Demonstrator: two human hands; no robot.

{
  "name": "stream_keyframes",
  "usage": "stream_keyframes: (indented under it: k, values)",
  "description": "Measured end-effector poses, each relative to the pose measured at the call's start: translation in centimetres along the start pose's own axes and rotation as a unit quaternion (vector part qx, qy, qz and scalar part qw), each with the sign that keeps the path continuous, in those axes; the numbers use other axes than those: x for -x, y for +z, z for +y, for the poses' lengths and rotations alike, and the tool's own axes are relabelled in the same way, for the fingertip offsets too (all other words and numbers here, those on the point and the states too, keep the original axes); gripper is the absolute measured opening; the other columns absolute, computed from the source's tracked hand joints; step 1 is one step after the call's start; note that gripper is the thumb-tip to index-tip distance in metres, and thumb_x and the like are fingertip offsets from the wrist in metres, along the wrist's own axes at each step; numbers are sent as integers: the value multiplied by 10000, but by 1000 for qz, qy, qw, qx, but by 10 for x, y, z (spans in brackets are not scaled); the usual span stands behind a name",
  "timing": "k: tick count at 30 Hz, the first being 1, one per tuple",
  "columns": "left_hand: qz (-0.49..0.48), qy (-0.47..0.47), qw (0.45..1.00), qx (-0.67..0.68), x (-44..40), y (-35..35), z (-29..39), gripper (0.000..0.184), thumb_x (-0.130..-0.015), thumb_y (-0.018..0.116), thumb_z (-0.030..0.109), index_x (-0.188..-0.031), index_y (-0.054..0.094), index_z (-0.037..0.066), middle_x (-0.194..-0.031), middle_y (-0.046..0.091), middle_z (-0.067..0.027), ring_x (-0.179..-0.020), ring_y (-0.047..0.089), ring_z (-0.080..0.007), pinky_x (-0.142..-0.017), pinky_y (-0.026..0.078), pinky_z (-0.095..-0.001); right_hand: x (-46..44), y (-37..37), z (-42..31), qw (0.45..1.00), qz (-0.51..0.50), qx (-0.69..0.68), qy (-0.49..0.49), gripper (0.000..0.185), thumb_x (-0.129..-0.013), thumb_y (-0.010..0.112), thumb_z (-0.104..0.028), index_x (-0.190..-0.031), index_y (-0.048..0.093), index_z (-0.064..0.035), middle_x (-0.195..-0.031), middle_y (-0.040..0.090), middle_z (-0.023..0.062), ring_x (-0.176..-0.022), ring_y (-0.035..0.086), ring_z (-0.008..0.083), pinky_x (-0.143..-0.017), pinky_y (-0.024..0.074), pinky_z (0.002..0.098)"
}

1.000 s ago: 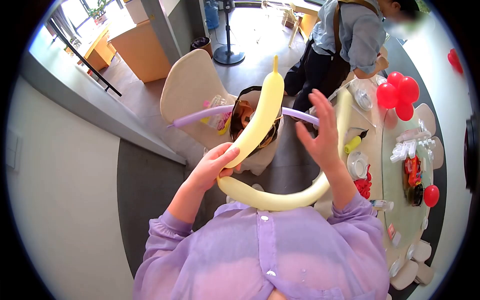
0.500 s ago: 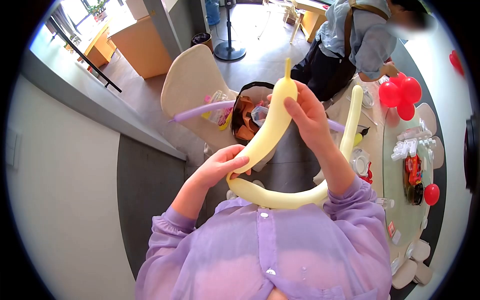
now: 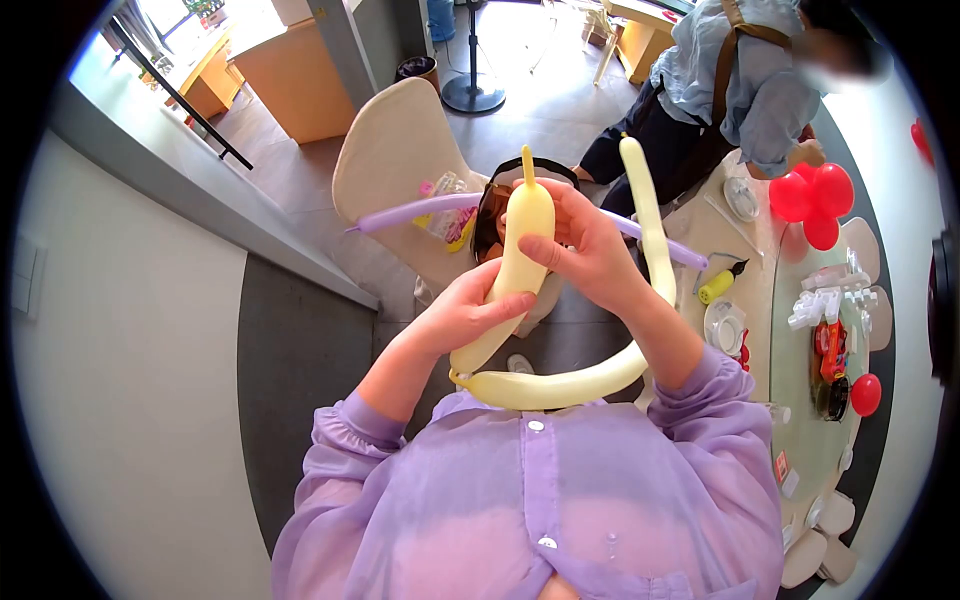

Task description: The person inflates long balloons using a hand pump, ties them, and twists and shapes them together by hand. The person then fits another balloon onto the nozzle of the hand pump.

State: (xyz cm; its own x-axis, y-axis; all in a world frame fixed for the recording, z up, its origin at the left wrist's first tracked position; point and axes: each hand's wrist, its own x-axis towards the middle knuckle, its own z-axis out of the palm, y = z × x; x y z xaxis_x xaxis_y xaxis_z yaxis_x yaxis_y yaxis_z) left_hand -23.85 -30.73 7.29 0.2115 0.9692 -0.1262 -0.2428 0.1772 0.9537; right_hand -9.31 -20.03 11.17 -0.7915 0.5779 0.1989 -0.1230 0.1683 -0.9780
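Note:
Two long pale yellow balloons are joined at a knot near my chest. One yellow balloon (image 3: 522, 235) stands up between my hands, its thin uninflated tip pointing away from me. My left hand (image 3: 475, 310) wraps round its lower middle, thumb on top. Higher up, my right hand (image 3: 575, 235) grips it just below the tip. The second yellow balloon (image 3: 560, 388) runs from the knot across my front, passes beneath my right forearm and rises on the right. Behind my hands lies a long purple balloon (image 3: 415, 211), its middle hidden.
A beige chair (image 3: 400, 150) holds plastic packets. A dark bag (image 3: 490, 215) stands beyond my hands. On the right, a table carries a yellow-green pump (image 3: 718, 285), a tape roll and red balloons (image 3: 815, 200). A person in a blue shirt (image 3: 700, 70) bends over it.
The held balloon has swung more upright and its tip has moved left and nearer. My left hand has slid up along it, bringing both hands closer together.

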Motion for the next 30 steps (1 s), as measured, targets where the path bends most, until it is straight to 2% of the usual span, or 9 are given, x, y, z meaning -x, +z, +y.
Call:
stream_keyframes:
  k: [7, 10, 15, 19, 24, 26, 27, 29, 30]
  values:
    - [57, 38, 998, 13, 4, -5, -5, 320, -881, 545, 257, -1087, 468, 25, -839, 560, -51, -725, 558, -128, -635, 461, -255, 11, 0, 14, 998, 30, -47, 30, 476, -824, 635, -194, -1218, 433, -19, -1008, 581, 76, -874, 582, 124, -774, 473, 251]
    - [135, 104, 980, 98, 4, -18, -6, 317, -921, 464, 265, -1097, 456, 2, -823, 563, -83, -673, 558, -152, -600, 459, -256, 30, -5, 31, 986, -82, 14, 144, 411, -828, 626, -219, -1164, 477, -33, -959, 572, 52, -846, 554, 116, -753, 462, 259]
    - [251, 196, 914, 251, 24, -55, -6, 412, -916, 440, 375, -1100, 453, 7, -879, 551, -116, -769, 551, -220, -699, 460, -331, 78, 3, 48, 850, -408, 180, 279, 612, -737, 693, -389, -1197, 480, -47, -1016, 595, 125, -951, 567, 219, -817, 441, 314]
    - [378, 203, 853, 298, 57, -85, -22, 452, -889, 475, 436, -1093, 466, 33, -925, 560, -110, -833, 551, -229, -746, 457, -345, 88, -6, 50, 874, -336, 201, 288, 579, -709, 684, -429, -1105, 538, -33, -959, 605, 155, -917, 573, 276, -786, 440, 344]
    - [462, 73, 854, 230, 101, -96, -50, 478, -884, 468, 463, -1017, 526, 8, -896, 603, -122, -811, 590, -233, -711, 480, -369, 75, -21, 35, 919, -207, 273, 193, 485, -717, 672, -402, -1002, 524, -38, -821, 612, 165, -794, 599, 320, -710, 454, 373]
    - [291, -280, 912, 65, 112, -96, -52, 414, -895, 479, 405, -939, 565, 2, -839, 624, -109, -709, 610, -213, -639, 498, -342, 63, -21, 24, 883, -213, 369, 197, 462, -728, 655, -420, -948, 522, -36, -807, 612, 164, -791, 599, 321, -694, 458, 388]
    - [246, -180, 951, -56, 112, -76, -63, 287, -872, 556, 294, -876, 583, 8, -776, 631, -91, -630, 616, -194, -569, 501, -312, 57, -17, 19, 852, -228, 418, 216, 455, -731, 650, -422, -929, 520, -34, -808, 611, 162, -793, 599, 323, -693, 462, 392]
    - [222, -76, 952, -197, 97, -24, -45, 298, -765, 672, 188, -992, 570, 24, -932, 618, -118, -826, 616, -238, -730, 490, -351, 55, -3, 26, 844, -247, 438, 187, 447, -730, 650, -418, -911, 518, -31, -807, 610, 159, -793, 602, 320, -697, 468, 394]
    - [215, 49, 897, -382, 84, -6, -29, 436, -705, 708, 196, -1081, 538, 54, -1021, 584, -107, -938, 568, -249, -815, 438, -374, 51, 5, 29, 834, -267, 459, 149, 439, -729, 650, -413, -893, 516, -28, -806, 609, 156, -793, 604, 317, -701, 474, 395]
